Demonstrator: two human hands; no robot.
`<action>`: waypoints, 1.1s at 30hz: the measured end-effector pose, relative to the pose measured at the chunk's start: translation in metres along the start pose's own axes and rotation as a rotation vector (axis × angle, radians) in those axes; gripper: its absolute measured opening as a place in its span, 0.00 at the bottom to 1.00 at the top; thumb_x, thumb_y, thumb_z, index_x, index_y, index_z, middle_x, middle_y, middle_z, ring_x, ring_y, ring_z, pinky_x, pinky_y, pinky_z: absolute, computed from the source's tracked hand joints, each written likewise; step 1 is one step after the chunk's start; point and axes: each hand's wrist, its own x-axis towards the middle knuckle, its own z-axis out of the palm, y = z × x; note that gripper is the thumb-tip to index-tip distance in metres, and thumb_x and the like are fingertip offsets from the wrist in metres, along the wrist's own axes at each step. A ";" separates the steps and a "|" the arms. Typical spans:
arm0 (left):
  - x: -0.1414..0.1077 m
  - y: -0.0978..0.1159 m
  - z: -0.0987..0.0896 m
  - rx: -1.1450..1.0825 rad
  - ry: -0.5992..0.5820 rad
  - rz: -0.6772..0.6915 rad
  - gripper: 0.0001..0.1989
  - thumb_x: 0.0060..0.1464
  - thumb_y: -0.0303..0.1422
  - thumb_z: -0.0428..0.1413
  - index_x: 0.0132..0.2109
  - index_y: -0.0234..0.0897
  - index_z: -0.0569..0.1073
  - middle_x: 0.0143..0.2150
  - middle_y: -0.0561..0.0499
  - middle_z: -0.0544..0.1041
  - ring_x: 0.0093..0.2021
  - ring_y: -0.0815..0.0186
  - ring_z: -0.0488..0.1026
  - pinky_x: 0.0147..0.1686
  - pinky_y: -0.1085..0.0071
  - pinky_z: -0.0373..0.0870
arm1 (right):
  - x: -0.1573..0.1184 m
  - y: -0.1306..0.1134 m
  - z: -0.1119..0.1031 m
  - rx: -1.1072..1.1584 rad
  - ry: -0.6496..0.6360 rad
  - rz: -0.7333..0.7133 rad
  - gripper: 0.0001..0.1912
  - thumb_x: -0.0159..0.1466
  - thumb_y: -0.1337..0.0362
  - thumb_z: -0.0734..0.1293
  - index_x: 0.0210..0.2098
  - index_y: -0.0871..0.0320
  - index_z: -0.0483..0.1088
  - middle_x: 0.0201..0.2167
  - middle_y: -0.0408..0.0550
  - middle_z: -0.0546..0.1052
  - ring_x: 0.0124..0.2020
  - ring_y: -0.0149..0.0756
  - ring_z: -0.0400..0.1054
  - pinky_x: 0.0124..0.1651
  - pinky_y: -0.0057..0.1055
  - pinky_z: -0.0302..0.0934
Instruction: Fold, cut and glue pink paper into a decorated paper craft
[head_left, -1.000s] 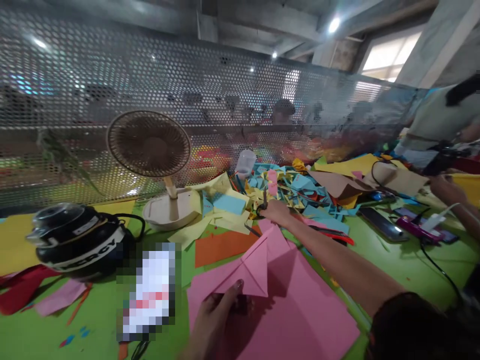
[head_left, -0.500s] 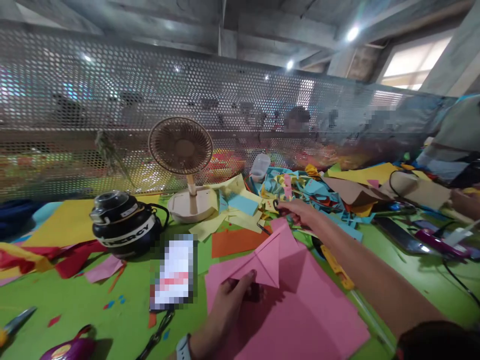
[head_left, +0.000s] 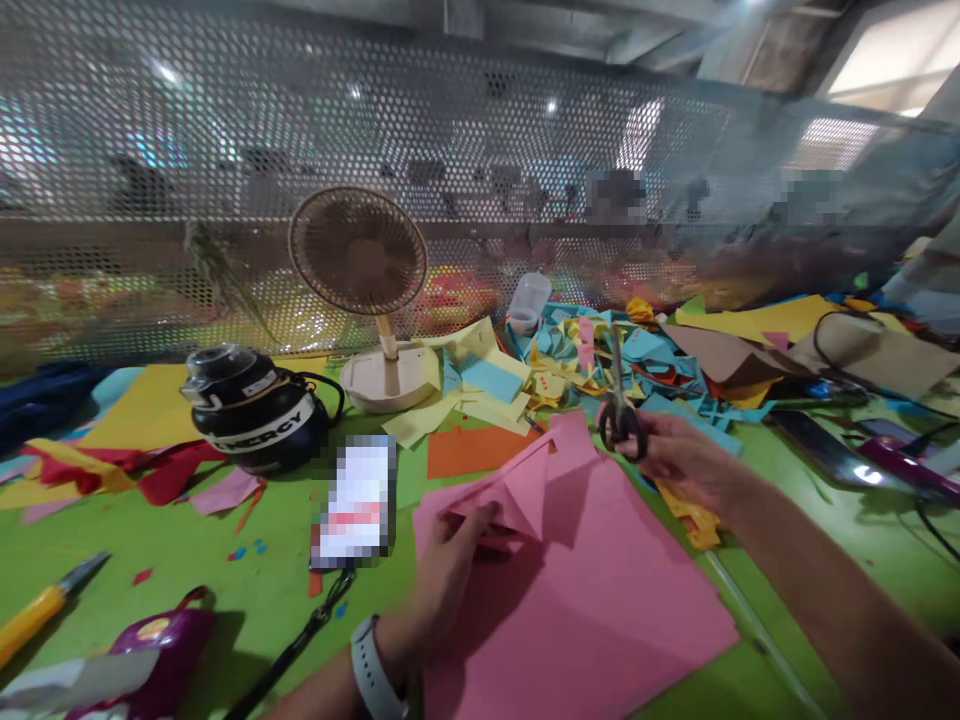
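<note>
My left hand (head_left: 454,550) is closed on a folded pink paper (head_left: 525,490), thumb on top and the other fingers hidden beneath it. This folded piece rests over larger pink sheets (head_left: 600,610) lying on the green table. To the right, my right hand (head_left: 682,455) grips a pair of scissors (head_left: 621,425) by the dark handles, with the blades pointing up and away from me. The scissors are held above the right side of the pink sheets, apart from the folded paper. Beneath the right wrist lies a yellow-handled tool (head_left: 690,515), partly covered.
A small fan (head_left: 360,260) and a black round bottle (head_left: 255,410) stand at the back left. Paper scraps (head_left: 577,350) are heaped behind the sheets. A phone (head_left: 356,500), a yellow-handled knife (head_left: 52,605) and a purple object (head_left: 161,640) lie left; another phone (head_left: 821,450) lies right.
My right hand has drawn back and to the right, lifting the scissors from beyond the folded paper; their blades now point upward. My left hand stays on the folded paper. The view has tilted down.
</note>
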 end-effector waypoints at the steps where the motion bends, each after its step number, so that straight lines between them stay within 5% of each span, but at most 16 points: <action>1: 0.000 0.000 0.000 -0.010 -0.017 -0.004 0.15 0.42 0.41 0.61 0.26 0.31 0.76 0.24 0.45 0.79 0.26 0.61 0.77 0.29 0.69 0.73 | -0.010 0.003 0.002 0.004 -0.025 0.016 0.13 0.43 0.62 0.73 0.28 0.60 0.73 0.23 0.42 0.70 0.17 0.22 0.49 0.17 0.23 0.41; 5: 0.003 0.000 -0.002 -0.073 -0.007 0.004 0.14 0.41 0.41 0.62 0.22 0.32 0.74 0.22 0.47 0.77 0.25 0.61 0.76 0.29 0.68 0.73 | -0.043 0.023 0.011 -0.027 -0.135 0.112 0.15 0.42 0.62 0.76 0.29 0.58 0.73 0.25 0.44 0.73 0.26 0.31 0.63 0.26 0.25 0.56; 13: 0.005 -0.005 -0.003 -0.173 0.078 -0.015 0.12 0.40 0.38 0.64 0.23 0.34 0.72 0.20 0.52 0.73 0.26 0.63 0.75 0.32 0.68 0.73 | -0.065 0.050 0.027 -0.062 -0.306 0.301 0.16 0.49 0.60 0.75 0.36 0.59 0.76 0.27 0.46 0.75 0.26 0.31 0.66 0.23 0.24 0.59; 19: 0.004 -0.003 -0.002 -0.193 0.109 -0.009 0.12 0.38 0.34 0.63 0.18 0.35 0.69 0.17 0.56 0.69 0.21 0.71 0.67 0.27 0.73 0.68 | -0.066 0.062 0.040 0.090 -0.325 0.298 0.16 0.47 0.65 0.75 0.35 0.58 0.73 0.34 0.51 0.78 0.31 0.35 0.71 0.26 0.26 0.65; 28: 0.005 -0.011 -0.006 -0.145 0.271 -0.055 0.12 0.37 0.35 0.62 0.24 0.37 0.65 0.21 0.57 0.67 0.21 0.71 0.65 0.21 0.75 0.63 | -0.069 0.066 0.057 0.098 -0.410 0.416 0.12 0.50 0.66 0.74 0.31 0.57 0.67 0.25 0.40 0.72 0.27 0.29 0.66 0.27 0.23 0.60; 33: 0.009 -0.013 -0.007 -0.181 0.200 0.009 0.10 0.40 0.36 0.61 0.22 0.37 0.68 0.22 0.54 0.70 0.24 0.69 0.67 0.24 0.74 0.65 | -0.064 0.077 0.066 0.038 -0.234 0.421 0.19 0.46 0.55 0.76 0.25 0.56 0.64 0.18 0.38 0.66 0.19 0.26 0.59 0.17 0.21 0.49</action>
